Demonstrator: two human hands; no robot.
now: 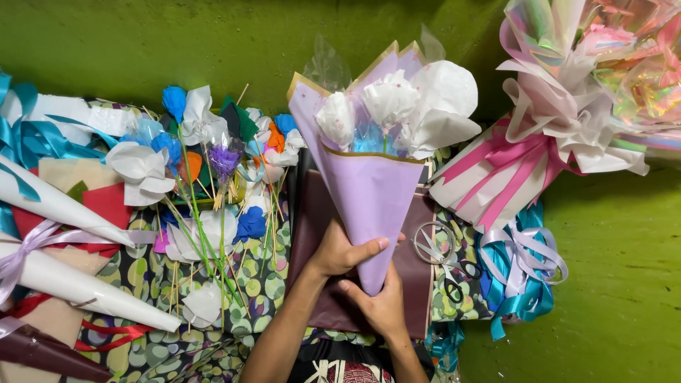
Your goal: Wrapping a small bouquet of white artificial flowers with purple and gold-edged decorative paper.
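I hold a bouquet (372, 181) wrapped as a cone in lilac paper with a gold edge, white paper flowers at its top. My left hand (344, 252) grips the cone's lower left side, thumb across the front. My right hand (383, 305) clasps the pointed bottom tip from below. The bouquet stands upright over a dark maroon sheet (316, 227) laid on a patterned cloth.
Loose paper flowers on sticks (213, 184) lie at the left, beside white paper cones (64, 284) and blue ribbon (35, 138). Scissors (443, 259) lie right of the bouquet. A finished bouquet with pink ribbon (539, 149) and a blue-white ribbon bow (521, 273) sit at the right on a green floor.
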